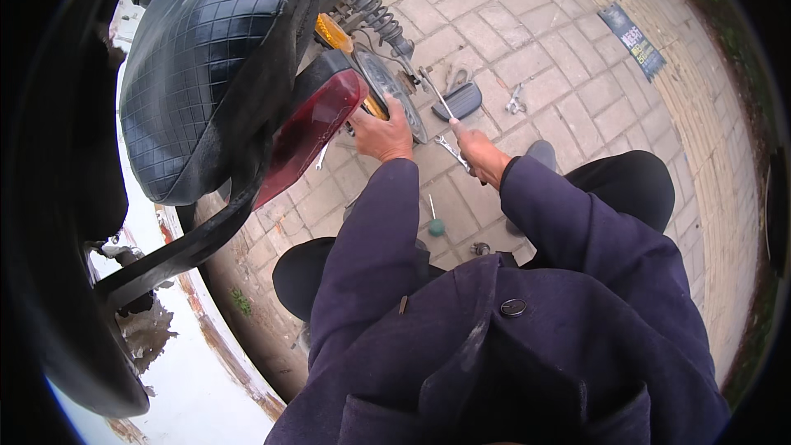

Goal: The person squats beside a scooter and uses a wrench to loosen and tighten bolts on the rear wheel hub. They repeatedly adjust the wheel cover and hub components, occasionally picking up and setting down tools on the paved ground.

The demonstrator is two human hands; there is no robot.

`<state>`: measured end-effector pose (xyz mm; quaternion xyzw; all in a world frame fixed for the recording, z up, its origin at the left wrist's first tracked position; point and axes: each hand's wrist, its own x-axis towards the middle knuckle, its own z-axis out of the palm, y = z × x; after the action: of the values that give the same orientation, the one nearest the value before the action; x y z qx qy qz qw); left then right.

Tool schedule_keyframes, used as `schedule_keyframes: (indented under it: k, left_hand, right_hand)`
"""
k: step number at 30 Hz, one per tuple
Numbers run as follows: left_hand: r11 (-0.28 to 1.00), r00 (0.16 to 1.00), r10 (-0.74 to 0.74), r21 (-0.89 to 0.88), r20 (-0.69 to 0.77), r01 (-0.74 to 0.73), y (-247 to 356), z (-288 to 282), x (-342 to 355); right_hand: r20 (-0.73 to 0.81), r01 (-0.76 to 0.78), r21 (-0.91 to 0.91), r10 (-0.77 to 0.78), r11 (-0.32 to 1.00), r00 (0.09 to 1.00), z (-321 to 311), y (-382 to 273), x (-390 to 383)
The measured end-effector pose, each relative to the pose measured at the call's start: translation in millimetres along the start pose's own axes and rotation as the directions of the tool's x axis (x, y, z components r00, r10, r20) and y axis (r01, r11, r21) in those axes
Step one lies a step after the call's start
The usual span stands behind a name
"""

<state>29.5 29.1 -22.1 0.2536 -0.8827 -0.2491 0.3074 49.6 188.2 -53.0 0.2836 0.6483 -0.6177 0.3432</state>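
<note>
My left hand [386, 132] is closed around the edge of the rear wheel [405, 107], just beside the red tail light [317, 128] of a motorbike. Gripped in my right hand [480, 152] is a slim metal wrench [439, 96], whose far end reaches the bolt area below the coil-spring shock absorber [367, 4]. Under that hand shows the jaw of a second wrench [450, 151]; I cannot tell whether it is held or lies on the ground. A black ribbed footrest [458, 102] lies just beyond the right hand.
The padded black seat [202, 74] and a black bar [177, 247] fill the left side. On the paving lie a screwdriver with a round green handle [436, 227], a small metal part [517, 100], another metal piece [480, 249] and a wrench [321, 156]. A printed sheet [632, 41] lies farther right.
</note>
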Motion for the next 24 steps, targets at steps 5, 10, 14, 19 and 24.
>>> schedule_keyframes:
  k: [5, 10, 14, 19, 24]
  left_hand:
    - [1.000, 1.000, -0.008, -0.017, 0.002, 0.008, -1.0, 2.7, -0.3]
    - [0.999, 1.000, -0.015, -0.033, 0.008, 0.015, -1.0, -0.2, 0.2]
    - [0.999, 0.994, -0.016, -0.038, 0.108, 0.020, -5.1, -7.8, 3.2]
    - [0.969, 0.993, 0.108, -0.227, 0.042, -0.095, -24.6, -18.8, -5.6]
    - [0.871, 0.951, -0.257, -0.385, 0.172, 0.305, -67.5, -33.8, 5.1]
  right_hand:
    - [-0.002, -0.026, 0.025, 0.026, 0.999, 1.000, 3.9, -5.2, -11.3]
    - [0.031, -0.058, 0.011, 0.057, 0.998, 0.998, 1.1, -8.0, -4.1]
    - [-0.023, 0.117, -0.195, -0.124, 0.974, 0.992, -9.8, 3.4, 0.6]
    - [-0.005, 0.008, -0.171, -0.009, 0.985, 1.000, -32.3, 46.4, -10.2]
    - [0.091, -0.305, -0.241, 0.334, 0.921, 0.938, -22.7, 88.6, -49.7]
